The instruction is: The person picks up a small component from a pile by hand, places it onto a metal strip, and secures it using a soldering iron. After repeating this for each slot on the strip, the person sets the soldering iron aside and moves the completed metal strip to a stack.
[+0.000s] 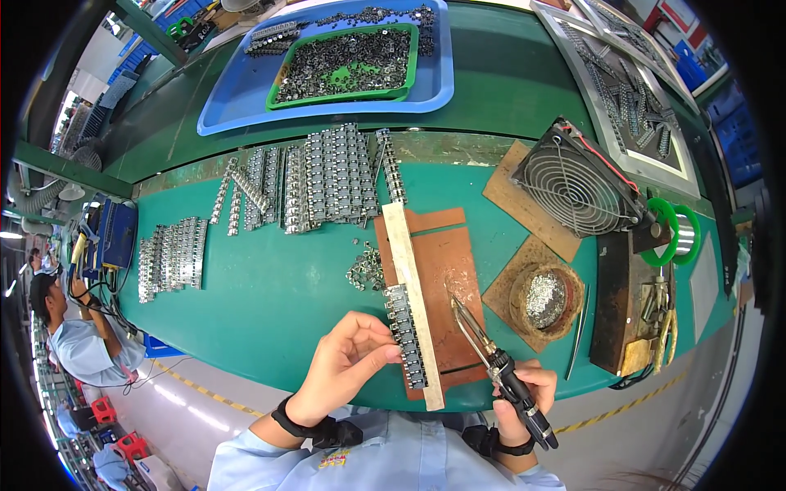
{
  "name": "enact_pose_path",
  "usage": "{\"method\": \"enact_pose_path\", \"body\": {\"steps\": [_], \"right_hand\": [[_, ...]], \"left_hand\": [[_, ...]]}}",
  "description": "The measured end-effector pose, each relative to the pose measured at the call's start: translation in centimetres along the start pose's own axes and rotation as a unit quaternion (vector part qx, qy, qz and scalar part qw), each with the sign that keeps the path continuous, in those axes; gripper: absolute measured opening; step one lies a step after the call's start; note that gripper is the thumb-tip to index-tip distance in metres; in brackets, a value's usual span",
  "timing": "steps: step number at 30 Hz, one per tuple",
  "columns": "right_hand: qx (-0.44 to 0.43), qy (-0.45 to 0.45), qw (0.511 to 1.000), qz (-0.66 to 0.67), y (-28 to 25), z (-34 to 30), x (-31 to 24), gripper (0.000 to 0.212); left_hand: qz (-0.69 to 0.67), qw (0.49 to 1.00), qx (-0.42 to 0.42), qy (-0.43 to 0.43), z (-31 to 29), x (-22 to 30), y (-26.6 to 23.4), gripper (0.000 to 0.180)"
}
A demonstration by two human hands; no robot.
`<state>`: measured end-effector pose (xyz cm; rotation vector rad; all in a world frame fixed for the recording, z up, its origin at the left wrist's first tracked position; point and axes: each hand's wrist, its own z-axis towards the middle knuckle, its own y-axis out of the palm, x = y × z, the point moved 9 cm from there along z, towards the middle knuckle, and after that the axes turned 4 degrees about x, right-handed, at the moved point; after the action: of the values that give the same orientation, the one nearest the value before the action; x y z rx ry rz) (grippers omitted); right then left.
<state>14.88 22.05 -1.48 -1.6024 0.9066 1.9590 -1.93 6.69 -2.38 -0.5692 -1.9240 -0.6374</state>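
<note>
My left hand [348,364] pinches the near end of a row of small metal parts [406,335] that lies against a long pale bar [414,290] on a brown board [446,270]. My right hand [524,393] grips a black-handled soldering iron [491,348]. Its metal tip points up and left over the brown board, just right of the bar. A small loose heap of metal parts [366,270] sits left of the bar. Both wrists wear black straps.
Several rows of metal parts [327,176] lie on the green table, more at the left [170,255]. A blue tray [237,98] holds a green tray [409,61] of parts. A fan [573,188], solder spool [675,233] and dross bowl [544,299] stand at right. Another person [78,335] sits at left.
</note>
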Motion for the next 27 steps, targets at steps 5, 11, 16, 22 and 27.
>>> {"method": "enact_pose_path", "body": {"steps": [5,11,16,22,27], "right_hand": [[-0.001,0.002,1.000,-0.005,-0.1,-0.1,0.0,0.042],[-0.001,-0.002,1.000,0.008,-0.3,-0.8,-0.3,0.042],[-0.035,-0.038,0.998,-0.019,0.1,-1.3,-1.9,0.041],[-0.074,-0.059,0.993,-0.066,1.2,-1.2,-2.6,0.042],[-0.115,-0.058,0.988,-0.080,2.1,-1.2,-2.6,0.043]], "left_hand": [[0.007,0.998,-0.042,-0.042,0.0,-0.6,0.2,0.011],[0.057,0.995,-0.074,-0.042,-0.1,-1.1,0.4,0.013],[0.027,0.995,-0.088,-0.025,0.0,-0.7,0.3,0.014],[0.032,0.994,-0.100,-0.030,0.1,-0.4,0.4,0.014],[0.043,0.993,-0.108,-0.020,0.1,-0.3,0.4,0.014]]}}
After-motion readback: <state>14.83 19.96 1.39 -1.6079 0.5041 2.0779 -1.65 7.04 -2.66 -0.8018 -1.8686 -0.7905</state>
